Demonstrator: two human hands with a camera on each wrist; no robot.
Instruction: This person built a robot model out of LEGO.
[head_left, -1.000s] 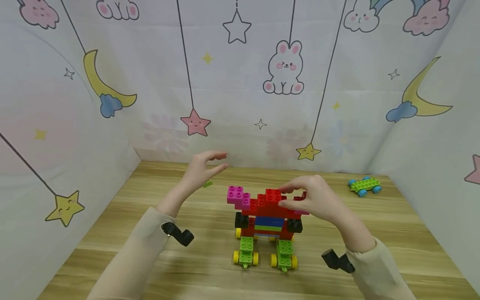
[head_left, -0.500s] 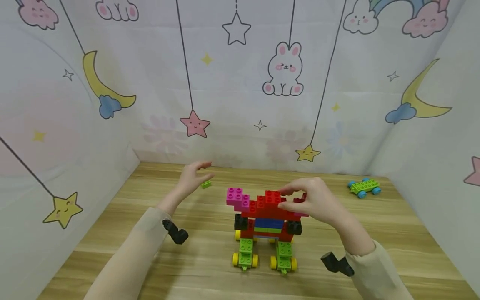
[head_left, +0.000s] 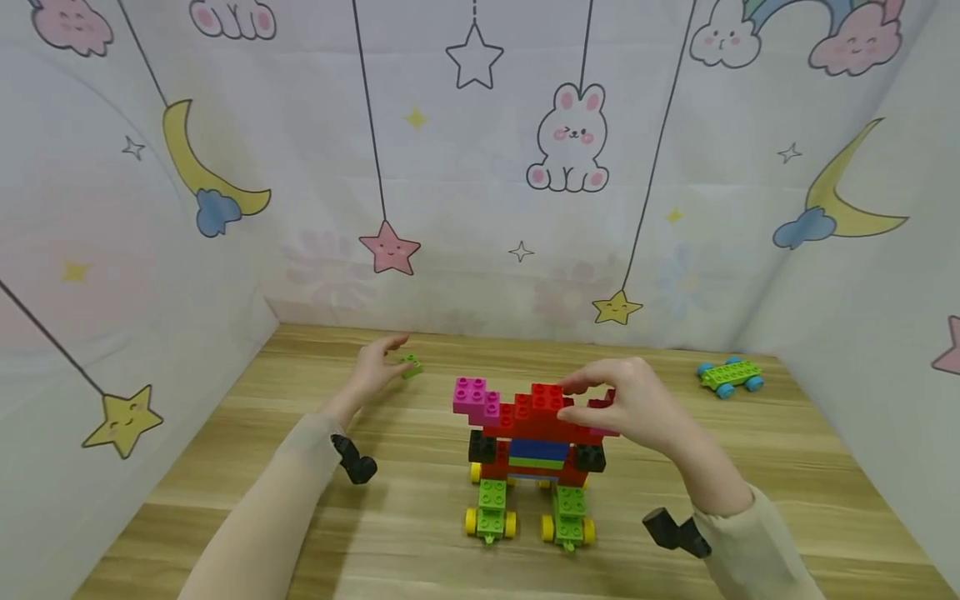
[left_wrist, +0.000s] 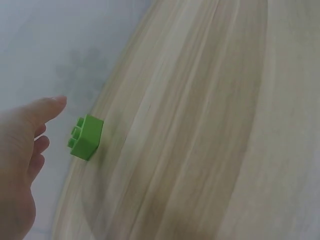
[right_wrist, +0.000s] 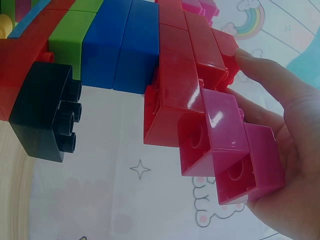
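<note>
My left hand (head_left: pixel 372 367) is at the back left of the table beside a small green toy brick (head_left: pixel 412 367). Its thumb and fingers are apart, and in the left wrist view a gap separates the hand from the green brick (left_wrist: pixel 89 139). With my right hand (head_left: pixel 632 398) I grip the top of a built toy-brick figure, at its raised red brick (head_left: pixel 547 397). In the right wrist view the thumb presses that red end, while the palm lies by the stepped pink bricks (right_wrist: pixel 227 125). Black, blue and green bricks sit lower; the figure stands on green wheeled bases (head_left: pixel 492 505).
A green wheeled brick base (head_left: pixel 732 374) with blue wheels stands at the back right. White printed cloth walls (head_left: pixel 480 192) enclose the wooden table (head_left: pixel 405 517) at the back and both sides.
My left hand has moved left and down to the green brick, its fingers still apart. The right hand keeps its grip on the figure, which has stayed in place.
</note>
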